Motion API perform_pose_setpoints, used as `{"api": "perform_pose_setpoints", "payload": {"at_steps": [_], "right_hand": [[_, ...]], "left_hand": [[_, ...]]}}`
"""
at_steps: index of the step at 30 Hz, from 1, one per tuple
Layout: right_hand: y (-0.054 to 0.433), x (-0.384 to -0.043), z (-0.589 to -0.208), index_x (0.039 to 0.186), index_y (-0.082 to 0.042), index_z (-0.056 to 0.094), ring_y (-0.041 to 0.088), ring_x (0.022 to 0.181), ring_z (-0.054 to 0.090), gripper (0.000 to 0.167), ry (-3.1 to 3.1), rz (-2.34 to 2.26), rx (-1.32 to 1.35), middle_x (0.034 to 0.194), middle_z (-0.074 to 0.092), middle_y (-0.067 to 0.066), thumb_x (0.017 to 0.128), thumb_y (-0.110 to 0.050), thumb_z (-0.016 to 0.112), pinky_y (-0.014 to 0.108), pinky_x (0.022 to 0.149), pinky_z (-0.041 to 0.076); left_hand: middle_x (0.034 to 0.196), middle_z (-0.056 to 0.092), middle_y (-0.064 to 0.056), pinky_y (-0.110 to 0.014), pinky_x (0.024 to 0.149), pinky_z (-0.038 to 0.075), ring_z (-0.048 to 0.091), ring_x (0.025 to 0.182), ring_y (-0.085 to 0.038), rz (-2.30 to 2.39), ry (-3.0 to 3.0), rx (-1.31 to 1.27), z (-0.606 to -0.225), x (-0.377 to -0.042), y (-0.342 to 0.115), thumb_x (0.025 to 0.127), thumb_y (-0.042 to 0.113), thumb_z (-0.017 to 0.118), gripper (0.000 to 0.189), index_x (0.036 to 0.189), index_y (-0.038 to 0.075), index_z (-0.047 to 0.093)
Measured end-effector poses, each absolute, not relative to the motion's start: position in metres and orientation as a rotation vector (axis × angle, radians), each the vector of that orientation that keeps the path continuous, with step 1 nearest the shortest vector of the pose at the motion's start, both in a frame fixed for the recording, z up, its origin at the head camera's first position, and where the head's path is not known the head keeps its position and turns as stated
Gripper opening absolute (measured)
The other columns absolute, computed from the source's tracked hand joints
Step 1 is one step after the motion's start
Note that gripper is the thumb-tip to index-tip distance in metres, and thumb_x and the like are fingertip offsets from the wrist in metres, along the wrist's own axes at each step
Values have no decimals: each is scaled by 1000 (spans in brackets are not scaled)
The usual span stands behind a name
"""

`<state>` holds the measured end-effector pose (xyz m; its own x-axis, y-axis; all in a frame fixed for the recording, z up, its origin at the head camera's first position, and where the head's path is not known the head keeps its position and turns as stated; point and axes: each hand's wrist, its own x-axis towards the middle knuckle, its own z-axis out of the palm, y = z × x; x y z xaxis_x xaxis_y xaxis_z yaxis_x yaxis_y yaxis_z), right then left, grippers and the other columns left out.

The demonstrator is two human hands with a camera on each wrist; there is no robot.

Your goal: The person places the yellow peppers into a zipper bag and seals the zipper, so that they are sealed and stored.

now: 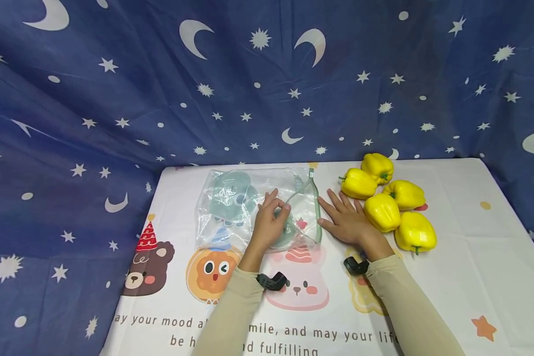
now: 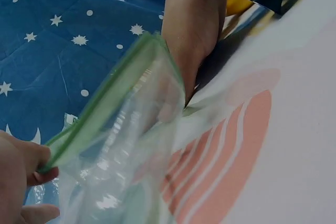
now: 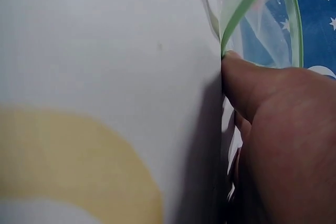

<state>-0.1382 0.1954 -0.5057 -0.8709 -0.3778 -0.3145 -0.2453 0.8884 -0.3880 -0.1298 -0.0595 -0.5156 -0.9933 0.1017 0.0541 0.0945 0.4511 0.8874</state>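
Observation:
A clear zip bag (image 1: 222, 202) with a green zip strip (image 1: 317, 207) lies on the printed tablecloth, its mouth turned to the right. My left hand (image 1: 270, 222) pinches the upper lip of the mouth between thumb and finger and lifts it. In the left wrist view the green-edged lip (image 2: 100, 103) is raised, so the mouth gapes. My right hand (image 1: 344, 220) lies palm down with fingers spread, its fingertips at the mouth's lower edge. In the right wrist view the thumb (image 3: 239, 72) touches that green edge. No contents show inside the bag.
Several yellow bell peppers (image 1: 382, 212) sit in a cluster just right of my right hand; the nearest is close to its wrist. A dark blue curtain (image 1: 267, 109) with moons and stars rises behind the tablecloth (image 1: 485, 247). Each wrist wears a black camera mount (image 1: 272, 282).

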Motion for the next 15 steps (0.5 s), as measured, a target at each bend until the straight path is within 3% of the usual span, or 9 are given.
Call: {"api": "perform_pose_setpoints", "payload": {"at_steps": [6, 15], "right_hand": [[196, -137, -505, 164, -26, 19, 40, 159, -4, 70, 2689, -487, -452, 174, 0, 8, 105, -56, 42, 66, 123, -8], [196, -137, -505, 164, -27, 20, 40, 159, -2, 71, 2717, -467, -468, 174, 4, 8, 104, -56, 45, 67, 123, -6]], "left_hand": [[164, 38, -5, -45, 129, -6, 20, 157, -24, 1739, 2469, 116, -520, -132, -64, 107, 39, 51, 24, 99, 18, 58], [159, 45, 2, -41, 130, -1, 38, 151, -18, 1749, 2417, 156, -522, -136, -73, 109, 34, 48, 24, 100, 14, 58]]}}
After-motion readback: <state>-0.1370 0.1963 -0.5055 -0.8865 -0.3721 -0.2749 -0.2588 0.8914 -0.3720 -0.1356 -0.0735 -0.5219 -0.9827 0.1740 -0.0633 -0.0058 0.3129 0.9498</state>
